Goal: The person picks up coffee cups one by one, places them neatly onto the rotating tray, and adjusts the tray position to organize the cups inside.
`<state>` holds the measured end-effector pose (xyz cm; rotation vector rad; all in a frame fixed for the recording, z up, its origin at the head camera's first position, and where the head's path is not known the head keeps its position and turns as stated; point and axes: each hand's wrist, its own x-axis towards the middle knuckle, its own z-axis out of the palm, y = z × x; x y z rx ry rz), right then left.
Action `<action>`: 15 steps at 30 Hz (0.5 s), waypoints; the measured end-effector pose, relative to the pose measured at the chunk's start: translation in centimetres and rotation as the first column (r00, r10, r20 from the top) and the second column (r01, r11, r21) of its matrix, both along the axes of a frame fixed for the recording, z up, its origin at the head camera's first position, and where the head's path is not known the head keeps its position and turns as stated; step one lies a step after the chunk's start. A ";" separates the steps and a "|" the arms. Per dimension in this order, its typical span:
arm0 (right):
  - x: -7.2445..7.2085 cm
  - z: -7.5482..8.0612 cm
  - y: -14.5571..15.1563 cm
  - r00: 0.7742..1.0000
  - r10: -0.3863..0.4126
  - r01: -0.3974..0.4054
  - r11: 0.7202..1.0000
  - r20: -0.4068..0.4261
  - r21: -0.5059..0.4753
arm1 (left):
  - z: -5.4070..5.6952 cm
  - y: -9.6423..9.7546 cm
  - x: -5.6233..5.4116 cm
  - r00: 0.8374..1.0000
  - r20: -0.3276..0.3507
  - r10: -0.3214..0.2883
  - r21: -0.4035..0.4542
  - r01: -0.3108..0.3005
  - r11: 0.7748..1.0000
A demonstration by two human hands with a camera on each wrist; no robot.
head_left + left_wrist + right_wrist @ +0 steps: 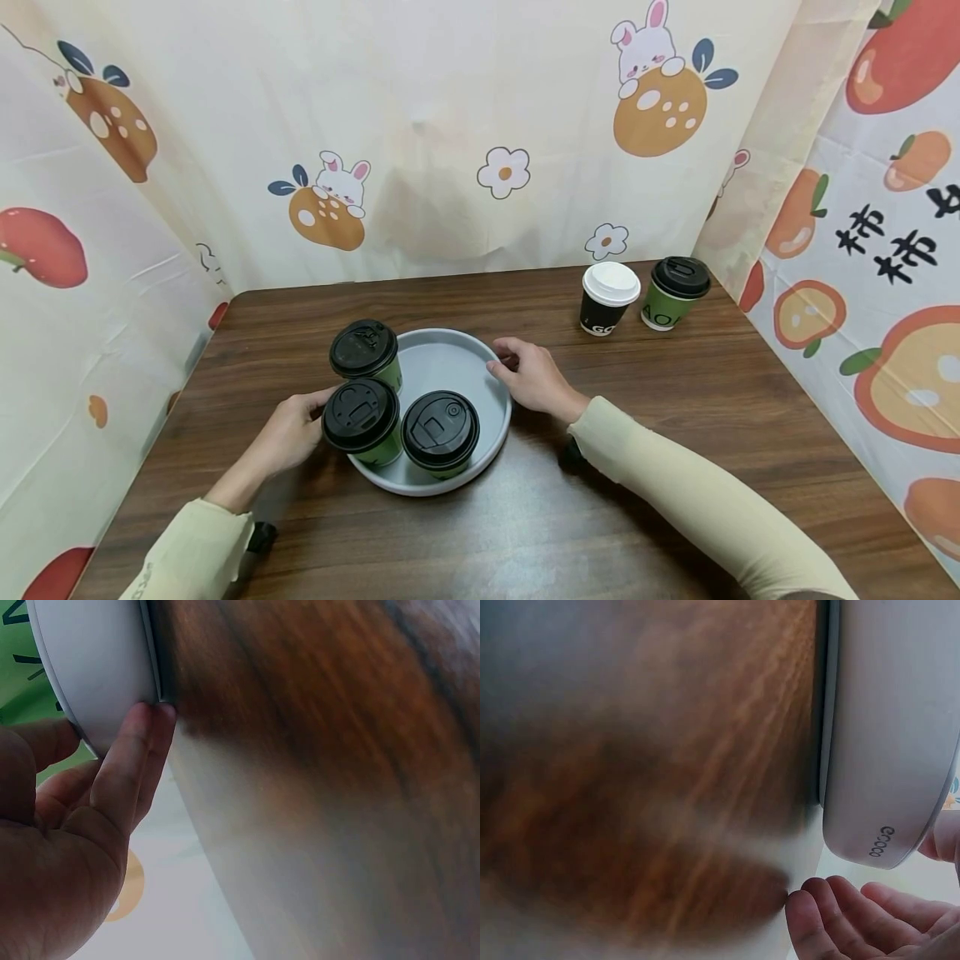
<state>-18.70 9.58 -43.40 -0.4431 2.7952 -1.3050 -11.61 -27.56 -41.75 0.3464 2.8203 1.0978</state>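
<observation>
Pale fruit-printed cloth [67,350] bounds the left side of the brown, wood-grained counter [600,517]. Next to it, a light left sleeve [187,550] leads to the left hand [292,429], which pinches the left edge of a round grey tray [450,358]; the left wrist view shows the thumb at the rim and the fingers against the lower part of the wall. The tray is near the middle of the counter, between the two hands. On it are three green cups with black lids: a rear cup [363,348] and a front cup [362,417] at the left, close together, and a third cup [441,429] nearer the tray's middle. Cream cloth [450,83] with rabbits and flowers hangs behind. At the tray's right edge, the right hand [536,379] has its thumb by the rim and its fingers loosely bent, apart from the wall in the right wrist view. Farther right, toward the back, stand a white-lidded black cup [603,300] and, just beside it, a black-lidded green cup [675,292]. Persimmon-printed cloth [885,333] closes the right side.
</observation>
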 end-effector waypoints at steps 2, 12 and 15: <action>-0.1 0.0 0.0 1.000 0.003 -0.003 1.000 0.000 0.002 | 0.0 0.0 0.0 1.000 0.004 0.005 -0.001 -0.005 1.000; -0.4 -0.2 -0.1 0.999 0.029 -0.028 0.999 -0.023 0.024 | 0.1 0.1 0.0 1.000 0.006 0.005 -0.002 -0.005 1.000; -0.4 -0.1 -0.1 0.999 0.034 -0.034 0.999 -0.021 0.033 | 0.0 0.0 0.0 1.000 0.010 0.006 -0.001 -0.006 1.000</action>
